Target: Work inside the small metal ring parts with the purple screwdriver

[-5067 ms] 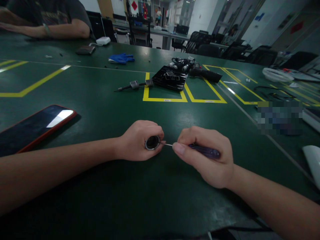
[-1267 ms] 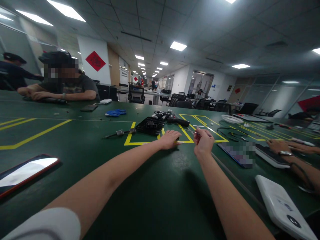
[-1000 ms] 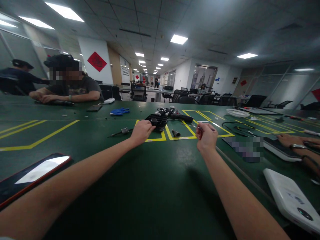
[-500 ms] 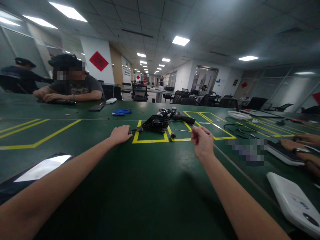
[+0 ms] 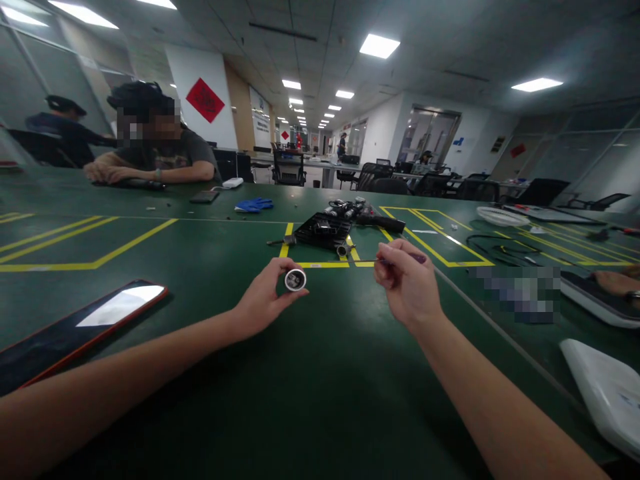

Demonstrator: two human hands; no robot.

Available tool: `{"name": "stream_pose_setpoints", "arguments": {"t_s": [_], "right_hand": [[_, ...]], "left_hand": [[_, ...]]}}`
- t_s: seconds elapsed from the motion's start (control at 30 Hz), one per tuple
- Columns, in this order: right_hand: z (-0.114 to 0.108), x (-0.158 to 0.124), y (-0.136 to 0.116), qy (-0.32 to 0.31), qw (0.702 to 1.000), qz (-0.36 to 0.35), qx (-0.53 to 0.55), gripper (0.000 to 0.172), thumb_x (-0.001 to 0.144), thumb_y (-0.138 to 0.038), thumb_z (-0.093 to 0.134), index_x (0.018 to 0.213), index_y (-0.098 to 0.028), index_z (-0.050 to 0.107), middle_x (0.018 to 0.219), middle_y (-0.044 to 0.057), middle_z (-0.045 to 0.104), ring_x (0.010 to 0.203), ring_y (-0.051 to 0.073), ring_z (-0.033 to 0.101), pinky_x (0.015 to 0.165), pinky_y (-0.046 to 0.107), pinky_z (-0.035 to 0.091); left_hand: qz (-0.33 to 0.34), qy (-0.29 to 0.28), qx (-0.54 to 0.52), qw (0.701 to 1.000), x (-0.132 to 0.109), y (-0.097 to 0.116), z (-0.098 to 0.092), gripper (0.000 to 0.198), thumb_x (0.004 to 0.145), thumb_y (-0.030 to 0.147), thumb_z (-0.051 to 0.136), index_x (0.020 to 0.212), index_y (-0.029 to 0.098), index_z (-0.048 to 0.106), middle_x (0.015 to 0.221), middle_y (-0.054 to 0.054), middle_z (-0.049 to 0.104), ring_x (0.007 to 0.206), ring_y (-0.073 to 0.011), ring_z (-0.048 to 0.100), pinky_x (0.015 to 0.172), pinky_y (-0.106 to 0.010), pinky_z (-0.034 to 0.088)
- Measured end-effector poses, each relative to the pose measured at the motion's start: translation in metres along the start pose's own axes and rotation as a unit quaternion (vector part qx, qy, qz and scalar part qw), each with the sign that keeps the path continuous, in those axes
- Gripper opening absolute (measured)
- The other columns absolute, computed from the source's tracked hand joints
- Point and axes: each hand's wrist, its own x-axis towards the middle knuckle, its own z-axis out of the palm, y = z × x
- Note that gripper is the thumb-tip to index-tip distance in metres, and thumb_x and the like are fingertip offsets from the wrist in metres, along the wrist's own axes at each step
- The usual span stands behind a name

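Observation:
My left hand (image 5: 260, 300) is closed around a short round metal cylinder (image 5: 295, 281). The cylinder's open end faces me, and small pale details show inside it. Off to the right, my right hand (image 5: 407, 283) grips a thin screwdriver (image 5: 365, 261) whose slim shaft points left; part of its dark handle shows behind the fingers. Beyond both hands lies a black ridged piece (image 5: 320, 230) with a heap of dark and silvery parts (image 5: 345, 209) behind it. A second small cylinder (image 5: 343, 251) rests at its front right, and a small connector-like piece (image 5: 287, 241) at its left.
Yellow tape (image 5: 327, 265) marks areas on the green table (image 5: 320, 373). A phone-like device (image 5: 100, 313) lies at left, a white device (image 5: 603, 387) at right. Blue gloves (image 5: 254, 205) lie farther back. A person (image 5: 167, 153) sits across; another person's hand (image 5: 617, 283) is at right.
My left hand has come nearer and to the right, lifting the cylinder with its open end turned toward me. My right hand still holds the screwdriver. The camera view has tilted downward.

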Motion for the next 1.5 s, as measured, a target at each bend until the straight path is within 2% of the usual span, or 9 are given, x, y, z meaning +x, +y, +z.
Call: {"name": "stream_pose_setpoints", "arguments": {"t_s": [0.17, 0.43, 0.57, 0.73, 0.87, 1.03, 1.13, 1.23, 1.5], "right_hand": [[0.009, -0.022, 0.006, -0.108, 0.988, -0.042, -0.106, 0.023, 0.073, -0.029, 0.063, 0.056, -0.017, 0.054, 0.045, -0.006, 0.046, 0.041, 0.005, 0.041, 0.04, 0.019, 0.028], [0.012, -0.04, 0.002, -0.215, 0.917, -0.138, -0.305, 0.026, 0.079, -0.028, 0.058, 0.057, -0.017, 0.051, 0.051, -0.005, 0.046, 0.047, 0.006, 0.041, 0.047, 0.022, 0.033], [0.009, -0.031, -0.012, -0.114, 0.948, -0.189, -0.23, 0.024, 0.077, -0.027, 0.06, 0.056, -0.018, 0.052, 0.048, -0.005, 0.047, 0.044, 0.006, 0.042, 0.043, 0.022, 0.03], [-0.003, -0.008, -0.028, 0.032, 0.958, -0.253, -0.128, 0.022, 0.074, -0.019, 0.059, 0.053, -0.019, 0.053, 0.045, -0.006, 0.047, 0.038, 0.005, 0.04, 0.038, 0.02, 0.025], [-0.017, 0.011, -0.024, 0.076, 0.953, -0.263, -0.128, 0.023, 0.072, -0.019, 0.061, 0.051, -0.018, 0.052, 0.042, -0.007, 0.045, 0.035, 0.004, 0.037, 0.036, 0.02, 0.022], [-0.034, 0.028, -0.013, 0.111, 0.952, -0.249, -0.138, 0.027, 0.071, -0.022, 0.062, 0.049, -0.017, 0.048, 0.042, -0.007, 0.044, 0.038, 0.004, 0.038, 0.039, 0.019, 0.026], [-0.038, 0.031, -0.01, 0.12, 0.952, -0.241, -0.147, 0.027, 0.071, -0.025, 0.063, 0.049, -0.017, 0.049, 0.042, -0.007, 0.044, 0.039, 0.004, 0.039, 0.041, 0.02, 0.029], [-0.039, 0.032, -0.008, 0.119, 0.95, -0.242, -0.155, 0.027, 0.071, -0.027, 0.064, 0.05, -0.017, 0.05, 0.041, -0.007, 0.045, 0.04, 0.005, 0.04, 0.042, 0.02, 0.029], [-0.036, 0.028, -0.005, 0.084, 0.951, -0.238, -0.179, 0.025, 0.074, -0.025, 0.061, 0.052, -0.017, 0.052, 0.041, -0.007, 0.046, 0.039, 0.005, 0.039, 0.041, 0.02, 0.027]], "left_hand": [[0.033, 0.001, -0.056, 0.998, -0.025, 0.01, 0.006, 0.033, 0.075, 0.029, 0.063, 0.101, 0.022, 0.046, 0.099, -0.004, 0.056, 0.093, -0.0188, 0.057, 0.084, -0.038, 0.049], [0.026, -0.003, -0.062, 0.998, -0.029, 0.007, 0.011, 0.033, 0.073, 0.031, 0.065, 0.1, 0.021, 0.047, 0.097, -0.004, 0.058, 0.089, -0.0191, 0.059, 0.08, -0.037, 0.05], [0.036, -0.04, -0.019, 0.998, -0.017, 0.01, 0.008, 0.032, 0.076, 0.031, 0.062, 0.103, 0.021, 0.049, 0.102, -0.004, 0.058, 0.096, -0.0204, 0.056, 0.085, -0.039, 0.047], [0.136, -0.056, 0.083, 0.986, 0.034, 0.021, 0.016, 0.028, 0.077, 0.028, 0.061, 0.103, 0.019, 0.052, 0.11, -0.007, 0.053, 0.102, -0.022, 0.049, 0.087, -0.038, 0.043], [0.262, -0.077, 0.145, 0.951, 0.089, 0.031, 0.042, 0.028, 0.08, 0.027, 0.058, 0.104, 0.014, 0.052, 0.107, -0.009, 0.057, 0.102, -0.0227, 0.05, 0.089, -0.037, 0.038], [0.262, -0.05, 0.234, 0.935, 0.136, 0.038, 0.092, 0.029, 0.076, 0.018, 0.056, 0.103, 0.01, 0.054, 0.107, -0.012, 0.059, 0.102, -0.0239, 0.051, 0.088, -0.035, 0.039], [0.266, -0.058, 0.252, 0.929, 0.149, 0.032, 0.116, 0.023, 0.075, 0.019, 0.054, 0.097, 0.01, 0.057, 0.102, -0.012, 0.061, 0.096, -0.0226, 0.054, 0.085, -0.033, 0.04], [0.259, -0.065, 0.278, 0.923, 0.153, 0.022, 0.127, 0.02, 0.074, 0.018, 0.053, 0.091, 0.01, 0.057, 0.095, -0.012, 0.061, 0.09, -0.0236, 0.055, 0.08, -0.034, 0.041], [0.187, -0.029, 0.338, 0.922, 0.144, 0.01, 0.124, 0.018, 0.073, 0.02, 0.052, 0.084, 0.008, 0.059, 0.089, -0.017, 0.058, 0.091, -0.0297, 0.051, 0.078, -0.04, 0.038]]}}
